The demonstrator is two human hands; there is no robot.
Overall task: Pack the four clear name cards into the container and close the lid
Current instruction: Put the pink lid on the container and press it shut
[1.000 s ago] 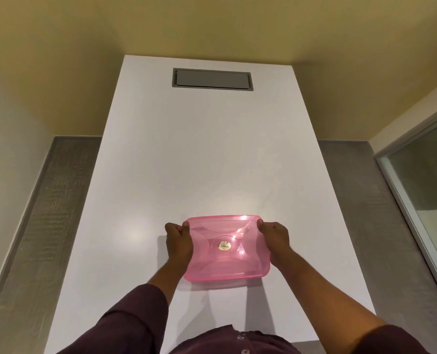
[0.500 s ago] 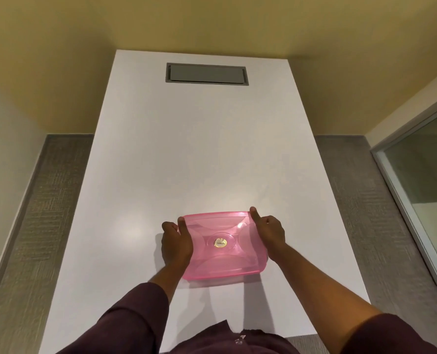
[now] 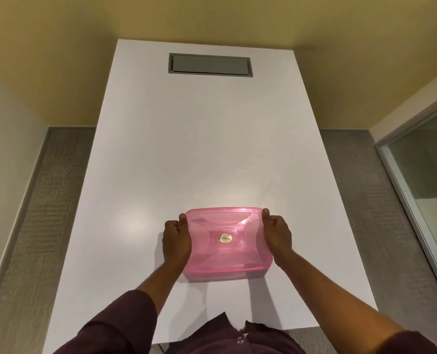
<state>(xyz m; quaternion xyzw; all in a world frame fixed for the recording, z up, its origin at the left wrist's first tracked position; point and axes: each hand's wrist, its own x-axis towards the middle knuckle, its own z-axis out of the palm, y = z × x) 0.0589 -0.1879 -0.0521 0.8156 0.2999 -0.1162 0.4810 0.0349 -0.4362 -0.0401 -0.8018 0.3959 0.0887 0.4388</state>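
Fingers (image 3: 172,241) of the left hand (image 3: 175,240) curl into a loose fist against the left side of the pink container (image 3: 227,242), the thumb lying on the rim at its far left corner, as I watch from the head camera. The right hand (image 3: 277,236) mirrors it on the opposite side: fingers folded in together, thumb up at the far right corner, palm against the wall of the box. Both hands pinch the box between them, one at each short end.

The container sits on the white table (image 3: 199,149), near the front edge and close to the person's body. Its pink see-through lid (image 3: 212,223) lies on top, with a small gold sticker (image 3: 226,237) at the centre. Whether the lid is snapped fully shut all the way round, I cannot tell. I cannot make out the clear name cards through the tinted plastic.

Dark maroon sleeves (image 3: 120,325) cover the upper forearms. A grey hatch (image 3: 210,64) is set flush into the far end of the table. Grey carpet (image 3: 46,213) flanks the table on both sides
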